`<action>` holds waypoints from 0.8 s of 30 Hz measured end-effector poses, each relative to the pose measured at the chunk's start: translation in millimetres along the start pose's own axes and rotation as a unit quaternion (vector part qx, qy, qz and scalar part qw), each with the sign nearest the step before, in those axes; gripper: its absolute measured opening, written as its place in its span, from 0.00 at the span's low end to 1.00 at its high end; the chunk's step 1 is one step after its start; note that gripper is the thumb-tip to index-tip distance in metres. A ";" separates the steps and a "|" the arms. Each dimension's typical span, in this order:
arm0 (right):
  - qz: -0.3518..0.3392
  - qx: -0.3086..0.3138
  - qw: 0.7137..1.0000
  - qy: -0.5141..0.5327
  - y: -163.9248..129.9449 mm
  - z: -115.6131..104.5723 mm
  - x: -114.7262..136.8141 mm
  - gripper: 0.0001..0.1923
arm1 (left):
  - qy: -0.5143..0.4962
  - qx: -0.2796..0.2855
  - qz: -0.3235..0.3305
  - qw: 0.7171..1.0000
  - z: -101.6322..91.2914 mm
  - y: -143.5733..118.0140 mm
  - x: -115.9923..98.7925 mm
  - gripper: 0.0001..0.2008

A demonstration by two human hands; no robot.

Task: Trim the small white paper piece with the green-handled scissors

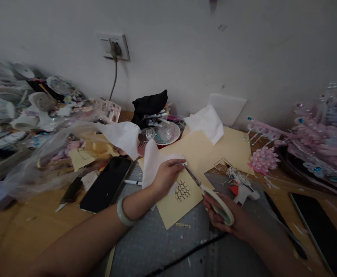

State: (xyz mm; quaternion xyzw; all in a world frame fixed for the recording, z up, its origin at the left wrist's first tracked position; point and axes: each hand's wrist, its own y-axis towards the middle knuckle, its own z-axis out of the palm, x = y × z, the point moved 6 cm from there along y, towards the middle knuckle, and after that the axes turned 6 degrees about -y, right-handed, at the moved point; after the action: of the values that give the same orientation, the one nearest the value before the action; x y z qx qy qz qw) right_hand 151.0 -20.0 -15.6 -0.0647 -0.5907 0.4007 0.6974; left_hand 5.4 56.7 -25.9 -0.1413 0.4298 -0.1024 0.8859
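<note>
My left hand [167,175], with a pale green bangle [122,212] on its wrist, pinches the edge of a thin white sheet [151,163] that looks like cloth or soft paper. In my right hand [214,217] are scissors [207,191] with off-white handles. Their blades point up and left, the tips at the sheet's edge beside my left fingertips. I cannot tell how far the blades are apart. Beneath both hands lies pale yellow paper [168,213], and a black honeycomb-like pattern [182,191] shows on it. A grey cutting mat [145,242] is under the paper.
A glue gun [245,192] sits right of the paper, its black cable crossing the mat. Phones lie at left [106,184] and right [320,227]. Behind stand a bowl [171,132] and a wall socket [113,46]. Pink beaded ornaments [264,158] crowd the right, clutter the left.
</note>
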 end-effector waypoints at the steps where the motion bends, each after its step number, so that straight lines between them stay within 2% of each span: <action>1: -0.002 0.002 1.000 0.000 0.1 0.0 0.2 0.21 | -0.002 0.001 0.000 1.000 0.2 0.0 0.0 0.11; 9: 0.012 -0.006 1.000 -0.001 -0.8 -1.7 -1.5 0.22 | -0.011 -0.011 0.021 1.000 1.9 -1.4 -4.3 0.07; 13: 0.001 0.012 0.999 0.038 -1.5 -3.0 -3.5 0.21 | -0.014 -0.025 0.028 0.999 -0.1 -1.2 -6.0 0.08; 17: 0.000 -0.002 0.997 0.073 -0.6 -6.7 -6.4 0.20 | -0.007 -0.020 0.012 1.000 -2.1 0.5 -2.3 0.11; 24: 0.000 0.004 1.000 0.031 1.0 -5.5 -6.5 0.20 | 0.000 -0.003 0.006 1.000 0.2 -0.2 0.6 0.11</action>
State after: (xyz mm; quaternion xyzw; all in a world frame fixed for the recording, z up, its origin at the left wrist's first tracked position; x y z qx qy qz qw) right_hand 155.4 -21.4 -22.8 -0.0746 -0.5673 0.4011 0.7153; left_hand 5.9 56.3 -26.2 -0.1416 0.4311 -0.0956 0.8860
